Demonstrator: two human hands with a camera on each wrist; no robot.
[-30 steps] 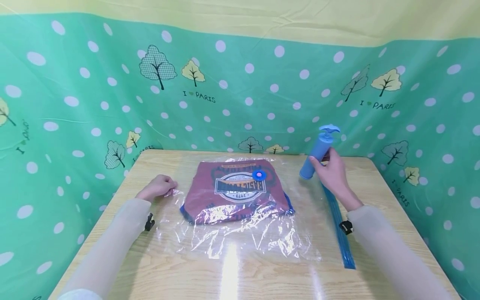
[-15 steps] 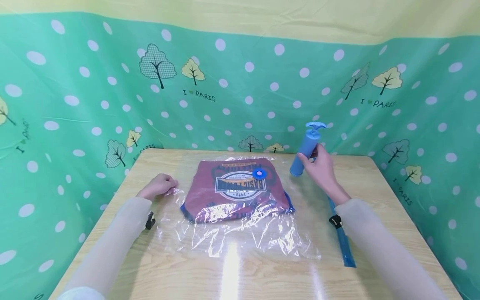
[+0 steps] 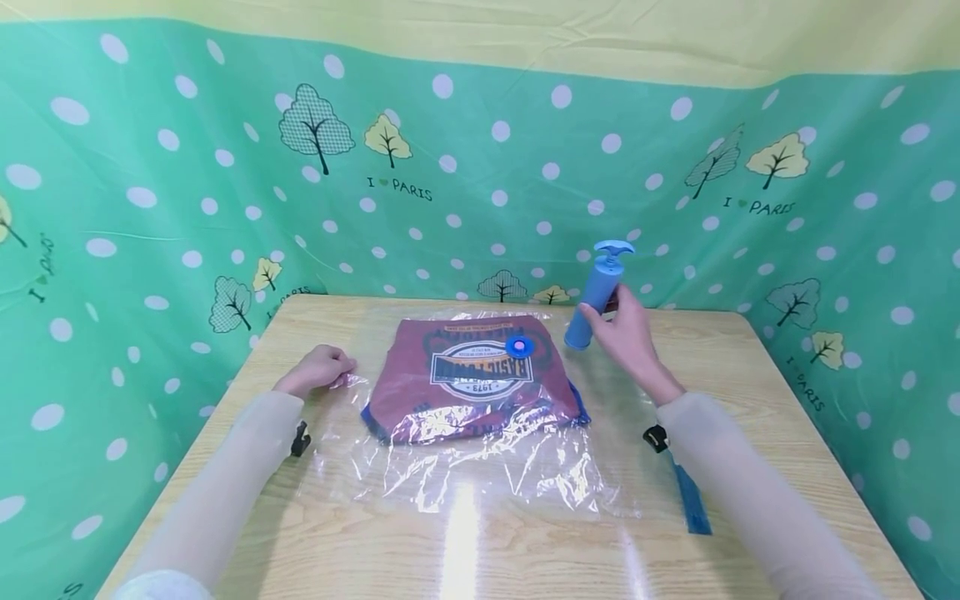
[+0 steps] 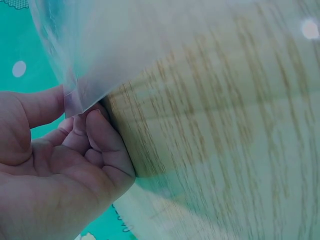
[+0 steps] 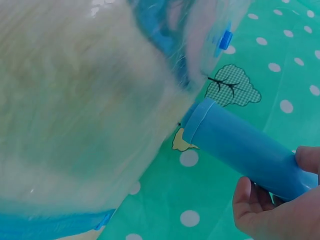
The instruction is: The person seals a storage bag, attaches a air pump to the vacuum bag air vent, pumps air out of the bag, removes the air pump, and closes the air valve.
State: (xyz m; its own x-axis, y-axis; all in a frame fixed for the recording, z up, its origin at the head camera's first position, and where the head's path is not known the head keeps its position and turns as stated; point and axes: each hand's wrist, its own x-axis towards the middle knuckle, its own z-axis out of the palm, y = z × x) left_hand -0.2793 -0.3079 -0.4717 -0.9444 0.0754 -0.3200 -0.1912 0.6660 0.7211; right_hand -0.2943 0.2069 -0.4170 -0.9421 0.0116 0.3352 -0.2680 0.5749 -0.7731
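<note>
A clear plastic vacuum storage bag (image 3: 480,479) lies on the table, with folded maroon fabric (image 3: 408,367) inside it that bears a printed badge. On top of the bag is a round blue valve (image 3: 519,347) with a pink centre. My left hand (image 3: 318,368) pinches the bag's left edge between thumb and fingers; in the left wrist view the plastic corner (image 4: 75,100) shows in that grip. In my right hand (image 3: 626,333) is a blue hand pump (image 3: 596,300), tilted, its T-shaped handle up, held right of the valve and apart from it.
A blue zip strip (image 3: 692,500) runs along the bag's right side, partly hidden under my right forearm. The wooden table (image 3: 360,558) meets a green dotted curtain (image 3: 450,225) at its back and sides.
My right hand has carried the hand pump leftward, closer to the valve and the maroon fabric. The left hand keeps its pinch on the bag's edge in the same place.
</note>
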